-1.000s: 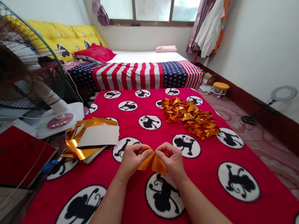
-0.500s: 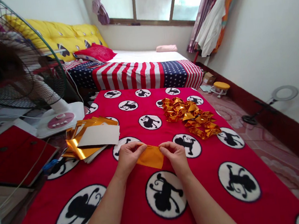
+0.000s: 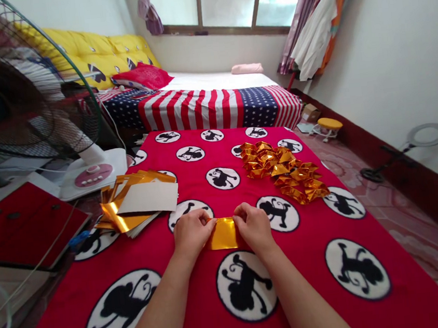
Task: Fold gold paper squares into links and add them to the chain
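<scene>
A sheet of gold foil paper (image 3: 223, 234) sits between the two hands at the near middle of the surface (image 3: 306, 269), which is covered in a red cloth printed with black monkeys in white circles. The left hand (image 3: 193, 233) has its grip pinched on the sheet's left end, thumb lying along the foil, and the right hand (image 3: 254, 228) has its grip pinched on the right end, near the upper corner. The sheet is held level, its shiny side up and its long edge toward the person; whether its underside touches the cloth cannot be told. Beyond the left hand, a loose pile of gold foil sheets (image 3: 115, 214) lies fanned out, with a pale rectangular sheet (image 3: 150, 197) on top. Beyond the right hand, folded gold foil ingots (image 3: 280, 170) stand clustered together in crooked rows, well apart from the pile. A fan (image 3: 93, 172) stands to the left of the surface, and past its far edge is a bed (image 3: 207, 108) draped in a stars-and-stripes cover, below a window (image 3: 227, 1)
</scene>
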`<state>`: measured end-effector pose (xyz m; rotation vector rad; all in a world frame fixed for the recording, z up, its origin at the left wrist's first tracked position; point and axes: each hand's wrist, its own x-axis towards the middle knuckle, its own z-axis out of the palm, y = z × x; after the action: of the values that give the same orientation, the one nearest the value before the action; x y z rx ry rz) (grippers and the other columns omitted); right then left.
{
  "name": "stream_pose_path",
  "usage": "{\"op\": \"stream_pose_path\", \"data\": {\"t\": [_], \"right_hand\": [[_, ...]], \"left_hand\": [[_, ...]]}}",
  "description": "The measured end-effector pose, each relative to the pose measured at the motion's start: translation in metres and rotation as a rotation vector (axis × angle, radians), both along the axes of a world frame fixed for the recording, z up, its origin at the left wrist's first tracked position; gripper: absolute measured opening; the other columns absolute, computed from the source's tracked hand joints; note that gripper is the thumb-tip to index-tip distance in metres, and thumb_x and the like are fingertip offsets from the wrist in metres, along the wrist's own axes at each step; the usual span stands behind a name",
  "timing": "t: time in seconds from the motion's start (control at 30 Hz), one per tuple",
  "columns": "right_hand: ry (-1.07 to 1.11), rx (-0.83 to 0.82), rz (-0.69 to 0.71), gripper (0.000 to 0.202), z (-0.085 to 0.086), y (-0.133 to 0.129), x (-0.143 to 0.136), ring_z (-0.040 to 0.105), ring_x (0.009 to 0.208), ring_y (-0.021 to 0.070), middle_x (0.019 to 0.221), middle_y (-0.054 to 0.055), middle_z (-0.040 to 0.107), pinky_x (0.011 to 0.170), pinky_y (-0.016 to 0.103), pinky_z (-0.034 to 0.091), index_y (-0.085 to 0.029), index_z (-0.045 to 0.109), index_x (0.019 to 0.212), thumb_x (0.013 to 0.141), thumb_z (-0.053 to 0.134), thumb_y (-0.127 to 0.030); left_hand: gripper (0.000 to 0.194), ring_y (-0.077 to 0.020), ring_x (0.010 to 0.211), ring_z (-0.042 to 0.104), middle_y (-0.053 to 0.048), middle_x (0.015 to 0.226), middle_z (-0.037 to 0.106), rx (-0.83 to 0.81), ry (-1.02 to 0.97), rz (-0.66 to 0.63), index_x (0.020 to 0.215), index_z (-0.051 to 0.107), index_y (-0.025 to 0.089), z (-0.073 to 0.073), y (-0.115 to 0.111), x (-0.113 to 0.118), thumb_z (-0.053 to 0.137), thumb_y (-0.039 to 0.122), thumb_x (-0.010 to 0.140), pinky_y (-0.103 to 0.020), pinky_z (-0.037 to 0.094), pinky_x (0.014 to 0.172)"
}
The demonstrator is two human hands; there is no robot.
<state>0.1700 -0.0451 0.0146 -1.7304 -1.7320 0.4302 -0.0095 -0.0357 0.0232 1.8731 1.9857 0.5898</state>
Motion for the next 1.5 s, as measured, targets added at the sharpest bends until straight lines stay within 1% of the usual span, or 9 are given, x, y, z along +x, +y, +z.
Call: {"op": "stream_pose_path", "data": {"t": [0.23,0.37,0.47,0.67,0.8,0.93,1.07,1.3,1.5], "right_hand": [[-0.121,0.076,-0.026,0.009,-0.001,-0.007,-0.006,0.058,0.076,0.0160,0.077,0.000,0.066,0.072,0.027,0.035,-0.020,0.063,0.075,0.080,0.058,-0.014],[-0.191,0.102,-0.051,0.008,-0.002,-0.009,-0.008,0.056,0.085,0.0174,0.088,0.003,0.063,0.074,0.027,0.034,-0.020,0.064,0.078,0.082,0.059,-0.016],[-0.254,0.089,-0.051,0.006,-0.001,-0.010,-0.008,0.055,0.084,0.0175,0.086,0.002,0.061,0.073,0.028,0.032,-0.020,0.064,0.079,0.084,0.061,-0.017],[-0.372,0.096,-0.042,0.009,0.005,-0.011,-0.010,0.055,0.086,0.0210,0.086,0.004,0.064,0.075,0.033,0.034,-0.020,0.066,0.080,0.086,0.060,-0.020],[-0.273,0.214,0.047,0.022,0.010,-0.020,-0.028,0.054,0.110,0.0244,0.116,0.009,0.064,0.098,0.040,0.034,-0.019,0.068,0.105,0.091,0.050,-0.018],[-0.118,0.101,0.309,0.060,0.006,-0.038,-0.063,0.036,0.139,0.0262,0.146,0.017,0.045,0.114,0.044,0.027,-0.007,0.035,0.146,0.094,0.044,-0.036],[-0.080,0.003,0.300,0.088,-0.004,-0.046,-0.082,0.019,0.146,0.0311,0.155,0.025,0.025,0.117,0.049,0.023,0.003,0.016,0.151,0.090,0.049,-0.052],[-0.197,-0.069,0.313,0.098,-0.009,-0.047,-0.061,0.013,0.147,0.0315,0.156,0.026,0.018,0.118,0.051,0.019,0.005,0.018,0.150,0.086,0.049,-0.064],[-0.397,-0.067,0.312,0.086,-0.012,-0.051,-0.021,0.009,0.148,0.0287,0.158,0.018,0.015,0.119,0.052,0.012,-0.004,0.024,0.151,0.089,0.044,-0.061]], "left_hand": [[0.008,-0.0156,0.073,0.060,0.001,0.082,0.068,0.077,-0.047,-0.050,0.080,0.067,0.024,-0.005,0.004,-0.008,0.063,0.030,0.077,-0.025,0.037,0.061],[0.017,-0.0165,0.081,0.061,0.001,0.091,0.068,0.079,-0.031,-0.135,0.081,0.073,0.030,-0.007,0.003,-0.008,0.056,0.029,0.083,-0.026,0.039,0.065],[0.024,-0.0169,0.082,0.063,0.002,0.093,0.067,0.055,0.034,-0.130,0.079,0.075,0.034,-0.004,0.001,-0.004,0.053,0.025,0.082,-0.027,0.039,0.064],[0.020,-0.0180,0.077,0.062,0.001,0.089,0.066,0.048,0.080,-0.035,0.075,0.074,0.030,0.003,-0.003,0.008,0.062,0.047,0.077,-0.028,0.039,0.061],[0.021,-0.0170,0.079,0.062,0.000,0.092,0.065,0.042,0.067,-0.053,0.078,0.074,0.029,0.003,-0.004,0.008,0.065,0.048,0.077,-0.027,0.039,0.062],[0.027,-0.0169,0.077,0.061,-0.003,0.091,0.064,0.014,0.079,-0.080,0.081,0.072,0.026,0.004,-0.004,0.005,0.053,0.044,0.087,-0.027,0.039,0.062],[0.033,-0.0170,0.078,0.061,-0.004,0.091,0.063,0.008,0.073,-0.087,0.084,0.072,0.026,0.005,-0.005,0.004,0.044,0.040,0.092,-0.026,0.039,0.062],[0.021,-0.0174,0.081,0.062,-0.001,0.093,0.065,0.040,0.042,-0.068,0.082,0.073,0.029,-0.001,-0.004,0.005,0.058,0.043,0.084,-0.027,0.041,0.066],[0.017,-0.0173,0.081,0.063,0.000,0.093,0.066,0.046,0.053,-0.056,0.081,0.073,0.028,-0.004,-0.003,0.004,0.063,0.041,0.082,-0.027,0.042,0.066]]}}
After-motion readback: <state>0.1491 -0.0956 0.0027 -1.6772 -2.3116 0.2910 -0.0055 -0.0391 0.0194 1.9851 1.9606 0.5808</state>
